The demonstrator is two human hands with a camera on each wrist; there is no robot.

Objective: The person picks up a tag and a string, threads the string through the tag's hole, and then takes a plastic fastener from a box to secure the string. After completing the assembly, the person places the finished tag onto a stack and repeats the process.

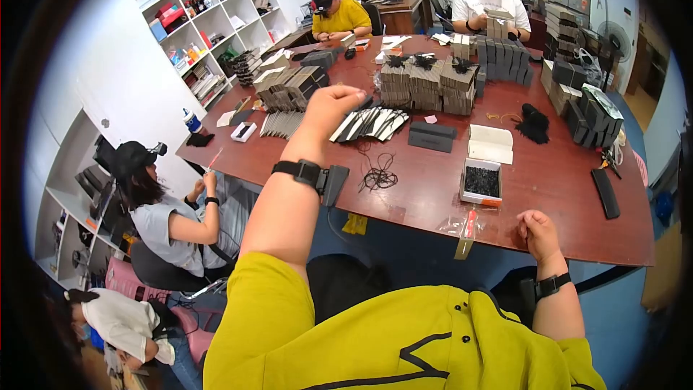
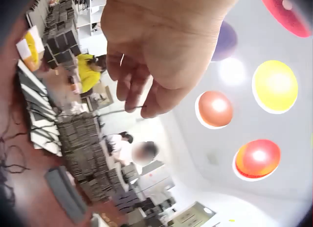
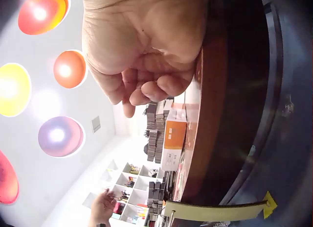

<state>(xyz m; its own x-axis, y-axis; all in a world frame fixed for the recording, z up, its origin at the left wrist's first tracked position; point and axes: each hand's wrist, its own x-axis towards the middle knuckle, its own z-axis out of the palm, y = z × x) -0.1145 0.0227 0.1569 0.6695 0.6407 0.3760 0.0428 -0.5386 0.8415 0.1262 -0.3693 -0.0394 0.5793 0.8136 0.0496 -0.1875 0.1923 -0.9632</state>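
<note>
My left hand (image 1: 333,108) is raised over the table, near a fanned row of black and white flat pieces (image 1: 372,124). Its thumb and finger pinch a thin dark cord (image 2: 117,111), which trails from the fingertips in the left wrist view. A loose tangle of black cords (image 1: 379,173) lies below that forearm. My right hand (image 1: 540,235) is by the table's front edge, fingers loosely curled with nothing seen in them. Beyond it sits an open white box (image 1: 482,182) of small black pieces, orange-sided in the right wrist view.
A dark grey case (image 1: 432,137) lies mid-table before tall stacks of grey pieces (image 1: 427,90). A pale strip (image 1: 464,245) juts over the front edge. A black fluffy bundle (image 1: 533,124) and a long black case (image 1: 605,193) lie rightward. Other people sit around the table.
</note>
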